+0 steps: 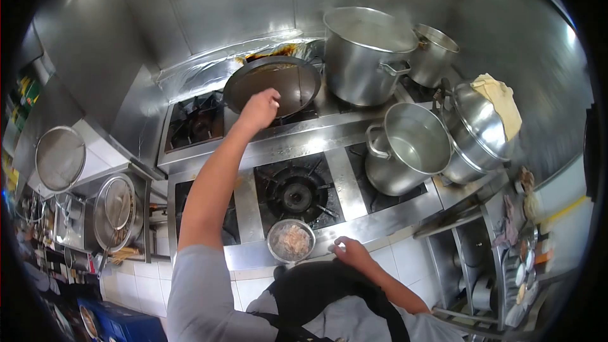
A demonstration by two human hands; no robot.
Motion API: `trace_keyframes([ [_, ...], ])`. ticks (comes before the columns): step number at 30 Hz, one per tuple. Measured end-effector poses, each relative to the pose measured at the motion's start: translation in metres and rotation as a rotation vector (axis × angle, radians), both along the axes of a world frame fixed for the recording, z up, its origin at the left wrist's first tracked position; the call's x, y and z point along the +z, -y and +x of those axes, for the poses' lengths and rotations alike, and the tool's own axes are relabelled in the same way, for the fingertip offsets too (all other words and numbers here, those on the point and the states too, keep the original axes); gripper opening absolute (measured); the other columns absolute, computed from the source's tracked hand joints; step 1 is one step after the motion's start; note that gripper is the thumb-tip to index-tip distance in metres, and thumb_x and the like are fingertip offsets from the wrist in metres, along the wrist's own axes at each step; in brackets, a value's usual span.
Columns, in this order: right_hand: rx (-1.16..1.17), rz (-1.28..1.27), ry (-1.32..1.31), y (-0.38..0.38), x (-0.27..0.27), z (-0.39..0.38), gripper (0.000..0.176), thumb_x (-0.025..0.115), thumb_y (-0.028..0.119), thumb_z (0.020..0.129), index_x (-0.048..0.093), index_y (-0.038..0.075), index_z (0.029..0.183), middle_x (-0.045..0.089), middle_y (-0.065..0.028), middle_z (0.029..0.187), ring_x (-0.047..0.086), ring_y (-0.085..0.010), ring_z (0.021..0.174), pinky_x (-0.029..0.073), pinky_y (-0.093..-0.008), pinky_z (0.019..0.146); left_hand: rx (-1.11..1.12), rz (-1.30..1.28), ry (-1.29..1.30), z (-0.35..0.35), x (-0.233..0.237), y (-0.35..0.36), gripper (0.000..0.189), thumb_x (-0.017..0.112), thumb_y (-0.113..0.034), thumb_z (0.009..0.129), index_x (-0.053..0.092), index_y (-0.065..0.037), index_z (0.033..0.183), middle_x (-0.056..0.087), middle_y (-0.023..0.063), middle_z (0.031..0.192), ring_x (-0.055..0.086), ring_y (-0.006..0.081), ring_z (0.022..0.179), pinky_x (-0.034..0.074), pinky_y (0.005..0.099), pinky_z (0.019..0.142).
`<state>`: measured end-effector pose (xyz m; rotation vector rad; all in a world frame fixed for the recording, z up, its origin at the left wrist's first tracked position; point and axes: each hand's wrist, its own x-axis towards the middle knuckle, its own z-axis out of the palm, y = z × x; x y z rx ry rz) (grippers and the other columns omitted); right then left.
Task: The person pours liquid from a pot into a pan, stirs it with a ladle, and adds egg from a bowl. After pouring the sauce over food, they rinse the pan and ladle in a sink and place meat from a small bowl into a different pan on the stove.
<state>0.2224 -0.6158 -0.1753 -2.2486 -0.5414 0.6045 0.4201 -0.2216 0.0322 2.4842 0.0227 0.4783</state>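
Left hand [258,110] over near rim of far-left wok [285,82], fingers curled in, can't tell if it's gripping anything. Right hand [352,254] at near edge of stove [351,183], loosely curled, contents can't be made out. Metal bowl [271,245] with pale pinkish food [294,240] just left of it, in front of near middle burner [296,196]. Open pot [396,174] at near right

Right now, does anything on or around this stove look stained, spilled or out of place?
Yes. The foil behind the wok has brown and orange stains, like burnt-on splatter. The small metal bowl of pinkish food sits right at the stove's front edge, seemingly easy to knock. Nothing looks tipped over.
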Motion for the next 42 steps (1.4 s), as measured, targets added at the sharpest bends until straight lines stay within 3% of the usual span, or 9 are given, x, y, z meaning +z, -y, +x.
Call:
trace_keyframes([
  [4, -0.086, 0.037, 0.005, 0.017, -0.001, -0.013, 0.024, 0.064, 0.025, 0.087, 0.066, 0.004, 0.099, 0.069, -0.0218, 0.088, 0.067, -0.0368, 0.083, 0.052, -0.0415, 0.075, 0.187, 0.277, -0.199, 0.055, -0.012, -0.016, 0.023, 0.059, -0.016, 0.086, 0.065, -0.008, 0.106, 0.068, 0.0205, 0.101, 0.064, 0.0363, 0.101, 0.051, 0.0471, 0.087],
  [6, -0.137, 0.103, 0.077, 0.024, -0.002, -0.019, 0.026, 0.062, 0.027, 0.087, 0.064, 0.004, 0.1, 0.065, -0.0207, 0.073, 0.065, -0.0398, 0.073, 0.051, -0.0459, 0.067, 0.305, 0.348, -0.267, 0.071, -0.029, -0.022, 0.023, 0.065, -0.018, 0.084, 0.066, -0.006, 0.103, 0.069, 0.0203, 0.099, 0.065, 0.0367, 0.099, 0.052, 0.0453, 0.087],
  [13, -0.191, 0.026, -0.109, 0.031, 0.017, -0.028, 0.023, 0.061, 0.025, 0.088, 0.064, 0.004, 0.097, 0.067, -0.0213, 0.082, 0.065, -0.0394, 0.079, 0.051, -0.0447, 0.07, 0.466, 0.307, -0.342, 0.069, -0.037, -0.038, 0.026, 0.063, -0.018, 0.084, 0.066, -0.003, 0.105, 0.067, 0.0167, 0.112, 0.061, 0.0389, 0.106, 0.051, 0.0458, 0.092],
  [18, -0.029, 0.193, 0.001, 0.007, -0.015, -0.011, 0.022, 0.059, 0.025, 0.088, 0.064, 0.005, 0.096, 0.067, -0.0205, 0.086, 0.064, -0.0405, 0.083, 0.051, -0.0453, 0.073, 0.19, 0.332, 0.097, -0.039, -0.002, -0.017, 0.017, 0.064, -0.021, 0.085, 0.065, -0.005, 0.091, 0.065, 0.0169, 0.098, 0.06, 0.0367, 0.096, 0.049, 0.0441, 0.086],
  [20, 0.017, 0.166, 0.002, -0.013, -0.003, -0.001, 0.023, 0.059, 0.026, 0.088, 0.063, 0.005, 0.096, 0.066, -0.0205, 0.087, 0.064, -0.0403, 0.084, 0.051, -0.0456, 0.074, -0.032, 0.23, 0.09, -0.104, -0.017, 0.005, 0.015, 0.064, -0.021, 0.085, 0.065, -0.006, 0.086, 0.066, 0.016, 0.092, 0.062, 0.0356, 0.091, 0.05, 0.0431, 0.08],
  [22, 0.068, 0.134, 0.007, -0.035, 0.01, 0.007, 0.024, 0.058, 0.027, 0.088, 0.063, 0.005, 0.097, 0.066, -0.0204, 0.088, 0.064, -0.0401, 0.085, 0.051, -0.0459, 0.074, -0.094, 0.043, -0.35, -0.172, -0.038, 0.047, 0.014, 0.064, -0.021, 0.086, 0.065, -0.008, 0.085, 0.066, 0.0136, 0.087, 0.065, 0.0341, 0.083, 0.051, 0.0443, 0.074],
  [26, 0.299, 0.087, 0.073, -0.072, 0.009, 0.015, 0.027, 0.057, 0.029, 0.087, 0.06, 0.006, 0.101, 0.066, -0.0206, 0.09, 0.064, -0.04, 0.087, 0.05, -0.0485, 0.076, -0.39, 0.353, -0.515, -0.253, -0.145, 0.099, 0.049, 0.072, -0.028, 0.076, 0.06, -0.01, 0.121, 0.061, 0.0115, 0.118, 0.058, 0.0315, 0.107, 0.05, 0.0429, 0.086],
  [31, 0.39, -0.032, 0.098, -0.095, 0.0, 0.01, 0.029, 0.059, 0.026, 0.087, 0.057, 0.005, 0.106, 0.065, -0.0224, 0.087, 0.065, -0.0398, 0.085, 0.051, -0.0476, 0.074, -0.328, 0.558, -0.354, -0.271, -0.212, 0.11, 0.053, 0.07, -0.027, 0.075, 0.057, -0.008, 0.122, 0.061, 0.0122, 0.111, 0.057, 0.03, 0.106, 0.045, 0.042, 0.091],
  [42, 0.331, -0.017, 0.093, -0.092, -0.002, 0.006, 0.039, 0.064, 0.027, 0.084, 0.05, 0.002, 0.11, 0.064, -0.0246, 0.091, 0.063, -0.0416, 0.089, 0.05, -0.0494, 0.077, -0.349, 0.444, -0.234, -0.263, -0.196, 0.12, 0.02, 0.063, -0.021, 0.079, 0.065, -0.007, 0.093, 0.063, 0.0101, 0.092, 0.059, 0.0304, 0.098, 0.05, 0.0425, 0.083],
])
